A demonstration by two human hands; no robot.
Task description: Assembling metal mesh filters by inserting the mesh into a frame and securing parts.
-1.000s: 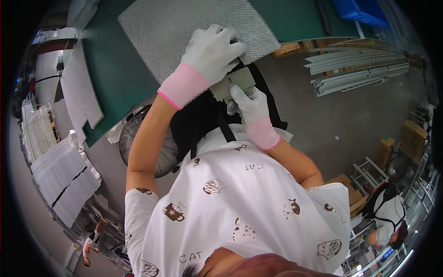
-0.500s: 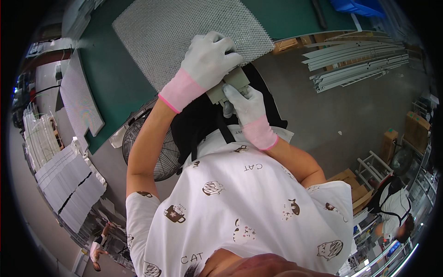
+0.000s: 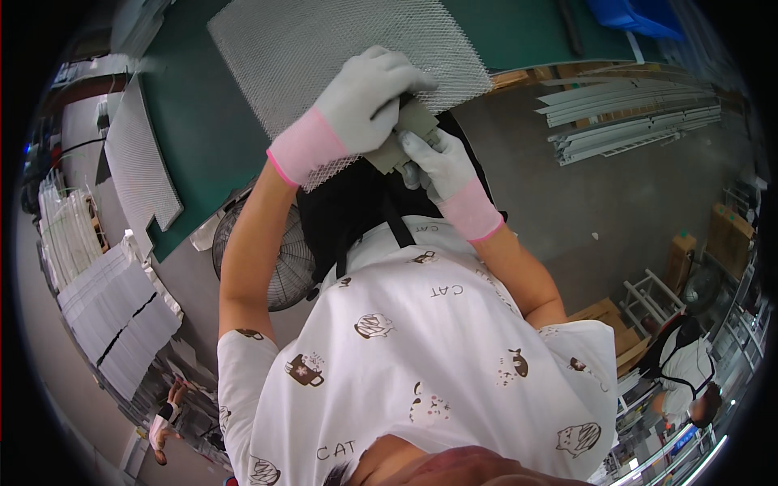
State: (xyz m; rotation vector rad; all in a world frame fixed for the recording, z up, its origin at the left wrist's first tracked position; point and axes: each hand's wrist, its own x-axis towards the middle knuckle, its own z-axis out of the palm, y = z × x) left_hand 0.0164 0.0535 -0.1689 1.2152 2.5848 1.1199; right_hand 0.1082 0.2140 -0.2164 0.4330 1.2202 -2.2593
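Note:
A metal mesh sheet (image 3: 324, 44) with an expanded diamond pattern lies on the green tabletop, one corner reaching over the near edge. My left hand (image 3: 366, 101), in a white glove with a pink cuff, is over this near part, fingers bent and closed. What is between its fingertips is hidden. My right hand (image 3: 444, 166), gloved alike, grips several flat grey-green pieces (image 3: 417, 120), thumb on top and fingers below. These pieces sit against the underside of my left hand, close to the mesh edge.
Another mesh panel (image 3: 138, 158) with a notched corner lies at the table's left. A blue bin (image 3: 636, 16) and a dark bar (image 3: 570, 28) are at the far right. Long pale strips (image 3: 632, 113) are stacked right of the table. A fan (image 3: 271, 251) stands below its near edge.
The mesh sheet has shifted slightly right, its near corner now showing below my left wrist. My left fingers have moved up and right across it. My right hand has moved slightly up and right.

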